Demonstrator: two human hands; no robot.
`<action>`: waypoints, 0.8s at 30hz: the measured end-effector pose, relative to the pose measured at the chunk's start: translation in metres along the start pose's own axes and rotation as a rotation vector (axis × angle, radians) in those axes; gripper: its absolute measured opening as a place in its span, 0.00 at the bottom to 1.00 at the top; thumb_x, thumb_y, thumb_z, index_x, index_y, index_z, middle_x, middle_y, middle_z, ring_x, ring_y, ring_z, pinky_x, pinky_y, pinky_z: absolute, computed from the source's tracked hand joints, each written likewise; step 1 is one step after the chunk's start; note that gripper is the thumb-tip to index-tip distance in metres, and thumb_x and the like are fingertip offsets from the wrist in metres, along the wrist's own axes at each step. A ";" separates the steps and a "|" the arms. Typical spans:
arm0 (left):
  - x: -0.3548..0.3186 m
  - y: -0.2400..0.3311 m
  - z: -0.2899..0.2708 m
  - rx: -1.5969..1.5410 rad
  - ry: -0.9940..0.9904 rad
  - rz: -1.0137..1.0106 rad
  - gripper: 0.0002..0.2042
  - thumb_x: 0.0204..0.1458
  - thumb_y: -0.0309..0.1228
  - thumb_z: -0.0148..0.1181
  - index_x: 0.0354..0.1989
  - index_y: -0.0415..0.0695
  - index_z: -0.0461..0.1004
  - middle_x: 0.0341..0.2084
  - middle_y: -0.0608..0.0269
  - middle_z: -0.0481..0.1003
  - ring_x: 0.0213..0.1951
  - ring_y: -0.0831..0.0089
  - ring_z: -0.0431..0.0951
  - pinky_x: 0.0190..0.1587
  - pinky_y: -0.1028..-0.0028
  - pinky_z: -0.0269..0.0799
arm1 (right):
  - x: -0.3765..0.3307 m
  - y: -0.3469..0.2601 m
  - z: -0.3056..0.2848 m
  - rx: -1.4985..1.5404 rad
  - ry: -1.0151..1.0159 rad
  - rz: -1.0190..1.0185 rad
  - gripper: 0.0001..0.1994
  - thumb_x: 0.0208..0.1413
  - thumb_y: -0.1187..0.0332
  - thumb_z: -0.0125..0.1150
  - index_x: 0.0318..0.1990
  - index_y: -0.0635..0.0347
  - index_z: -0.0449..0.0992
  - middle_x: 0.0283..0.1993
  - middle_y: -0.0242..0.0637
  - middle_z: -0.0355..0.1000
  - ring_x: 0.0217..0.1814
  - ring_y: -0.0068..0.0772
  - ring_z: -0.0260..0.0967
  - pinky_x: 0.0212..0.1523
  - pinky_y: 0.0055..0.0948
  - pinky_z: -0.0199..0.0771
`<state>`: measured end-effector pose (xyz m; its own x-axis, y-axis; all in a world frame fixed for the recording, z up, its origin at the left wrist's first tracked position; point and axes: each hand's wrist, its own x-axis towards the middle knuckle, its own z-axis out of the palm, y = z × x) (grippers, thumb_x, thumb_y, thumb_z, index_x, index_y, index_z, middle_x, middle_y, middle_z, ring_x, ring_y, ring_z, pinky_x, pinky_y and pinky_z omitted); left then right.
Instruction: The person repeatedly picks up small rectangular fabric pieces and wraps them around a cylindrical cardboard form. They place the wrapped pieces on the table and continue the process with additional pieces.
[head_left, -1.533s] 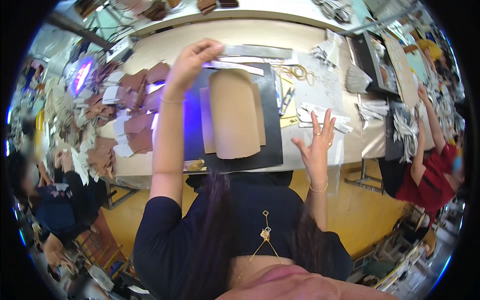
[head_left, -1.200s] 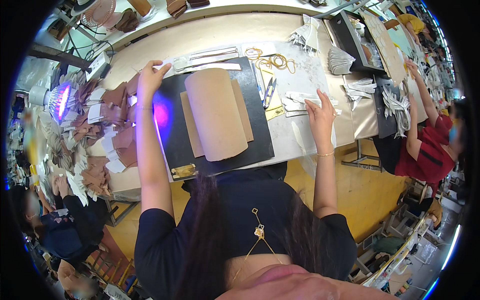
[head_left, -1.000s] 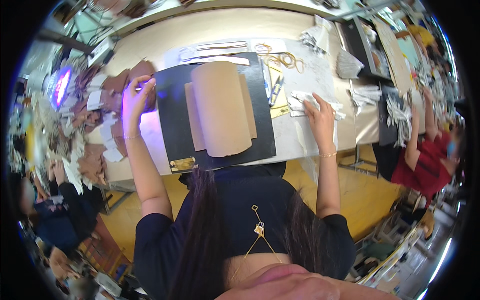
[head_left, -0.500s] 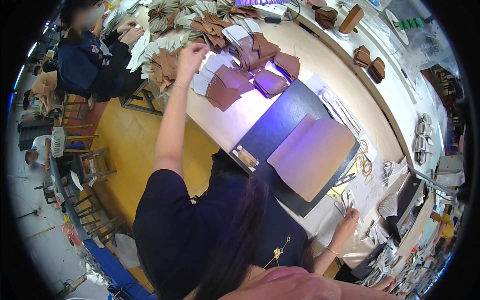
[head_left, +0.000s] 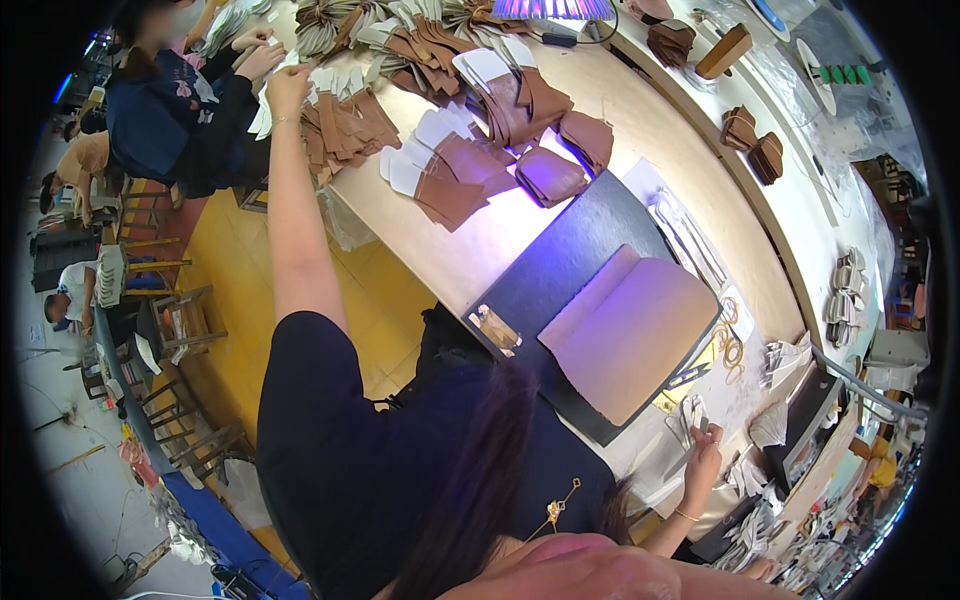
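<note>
Left hand [head_left: 288, 92] farther from black box [head_left: 803, 420]

1. No text, label, brand, number or sign can be read anywhere in view.
2. The yellow paper [head_left: 667, 402] beside the black board [head_left: 545, 262] shows small dark marks, too small to make out as letters or numbers.
3. The gold-coloured patch [head_left: 495, 331] at the board's near corner has a mottled pale and brown surface; whether it carries lettering cannot be told.
</note>
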<state>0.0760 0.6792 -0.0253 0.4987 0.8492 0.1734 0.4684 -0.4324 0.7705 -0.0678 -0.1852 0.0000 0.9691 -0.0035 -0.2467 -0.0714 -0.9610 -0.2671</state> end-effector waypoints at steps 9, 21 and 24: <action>0.001 -0.024 0.032 0.708 -0.037 0.169 0.21 0.37 0.42 0.68 0.30 0.34 0.78 0.31 0.40 0.76 0.39 0.47 0.77 0.43 0.59 0.72 | 0.003 0.042 -0.006 0.595 -0.187 0.219 0.10 0.65 0.66 0.42 0.47 0.61 0.56 0.44 0.39 0.75 0.45 0.23 0.71 0.39 0.17 0.66; 0.083 -0.106 -0.002 0.066 -0.281 -0.210 0.11 0.47 0.36 0.61 0.25 0.39 0.77 0.17 0.62 0.75 0.20 0.72 0.72 0.25 0.69 0.68 | -0.002 0.026 0.013 0.840 0.049 0.332 0.08 0.62 0.71 0.48 0.43 0.66 0.62 0.45 0.41 0.71 0.45 0.27 0.71 0.25 0.23 0.75; 0.037 -0.052 -0.048 0.079 -0.025 0.157 0.17 0.46 0.41 0.66 0.32 0.36 0.77 0.18 0.64 0.73 0.19 0.79 0.66 0.20 0.78 0.61 | -0.007 0.020 0.010 0.882 0.076 0.377 0.07 0.61 0.69 0.49 0.41 0.64 0.64 0.42 0.40 0.74 0.40 0.24 0.71 0.21 0.23 0.73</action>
<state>0.0351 0.7474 -0.0296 0.5880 0.7618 0.2719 0.4382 -0.5826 0.6845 -0.0782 -0.2012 -0.0131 0.8564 -0.3179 -0.4068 -0.5035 -0.3396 -0.7945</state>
